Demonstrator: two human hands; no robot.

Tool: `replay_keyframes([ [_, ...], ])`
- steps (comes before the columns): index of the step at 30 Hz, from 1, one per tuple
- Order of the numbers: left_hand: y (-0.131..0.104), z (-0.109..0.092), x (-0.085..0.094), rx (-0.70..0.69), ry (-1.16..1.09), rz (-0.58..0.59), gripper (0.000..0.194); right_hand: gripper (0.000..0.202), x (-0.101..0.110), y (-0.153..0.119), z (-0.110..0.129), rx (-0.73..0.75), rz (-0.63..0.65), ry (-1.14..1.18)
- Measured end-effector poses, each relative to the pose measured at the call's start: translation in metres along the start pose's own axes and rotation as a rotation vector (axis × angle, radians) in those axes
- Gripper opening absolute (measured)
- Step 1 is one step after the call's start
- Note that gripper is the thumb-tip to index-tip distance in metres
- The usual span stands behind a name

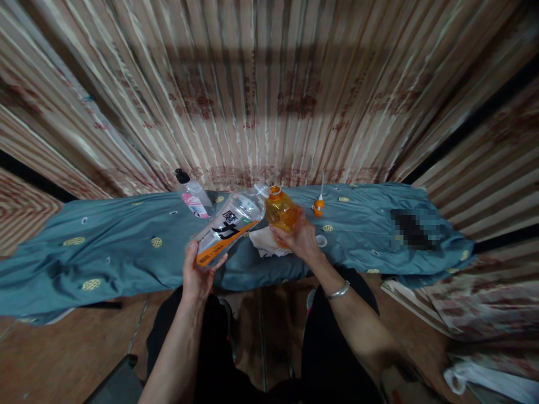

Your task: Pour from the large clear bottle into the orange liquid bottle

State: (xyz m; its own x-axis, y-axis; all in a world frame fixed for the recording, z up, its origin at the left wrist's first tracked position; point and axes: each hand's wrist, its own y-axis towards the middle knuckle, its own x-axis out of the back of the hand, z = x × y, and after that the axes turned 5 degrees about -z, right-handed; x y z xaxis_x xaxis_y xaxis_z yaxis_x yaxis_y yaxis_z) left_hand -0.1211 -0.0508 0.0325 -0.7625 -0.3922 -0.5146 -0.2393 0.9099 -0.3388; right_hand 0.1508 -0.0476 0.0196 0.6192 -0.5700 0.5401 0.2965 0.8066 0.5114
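Observation:
My left hand [199,273] grips the lower end of a large clear plastic bottle [229,224] with a black and orange label. The bottle is tilted, its mouth up to the right and close to the neck of an orange spray bottle [281,210]. My right hand [298,235] is wrapped round that orange bottle, which has no top on it. An orange spray head [318,207] with a thin tube lies to its right. Below my right hand are a white cloth [266,242] and a small white cap [321,241]. Whether liquid is flowing I cannot tell.
A clear pump bottle [196,197] with a black top stands at the back left. A blue-green patterned cloth [126,241] covers the narrow table. A dark blurred object [415,230] lies at the right end. Striped curtains [261,84] hang close behind.

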Motion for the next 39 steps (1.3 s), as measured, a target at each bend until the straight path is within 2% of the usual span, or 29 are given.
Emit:
replay_keyframes([
  [7, -0.005, -0.003, 0.0, -0.043, 0.02, 0.009, 0.054, 0.072, 0.005, -0.002, -0.002, 0.018, 0.05, 0.053],
  [13, -0.006, -0.008, -0.003, -0.062, 0.032, -0.001, 0.063, 0.07, 0.006, -0.001, -0.002, -0.031, 0.054, 0.088],
  [25, -0.008, -0.009, -0.01, -0.091, 0.044, 0.029, 0.066, 0.068, -0.005, -0.001, 0.001, -0.086, 0.033, 0.146],
  [33, -0.011, -0.013, -0.006, -0.108, 0.068, 0.047, 0.07, 0.078, 0.001, -0.006, 0.0, -0.078, 0.07, 0.18],
  [39, -0.012, -0.016, 0.002, -0.1, 0.114, 0.106, 0.071, 0.081, 0.008, -0.002, -0.001, -0.122, 0.109, 0.223],
])
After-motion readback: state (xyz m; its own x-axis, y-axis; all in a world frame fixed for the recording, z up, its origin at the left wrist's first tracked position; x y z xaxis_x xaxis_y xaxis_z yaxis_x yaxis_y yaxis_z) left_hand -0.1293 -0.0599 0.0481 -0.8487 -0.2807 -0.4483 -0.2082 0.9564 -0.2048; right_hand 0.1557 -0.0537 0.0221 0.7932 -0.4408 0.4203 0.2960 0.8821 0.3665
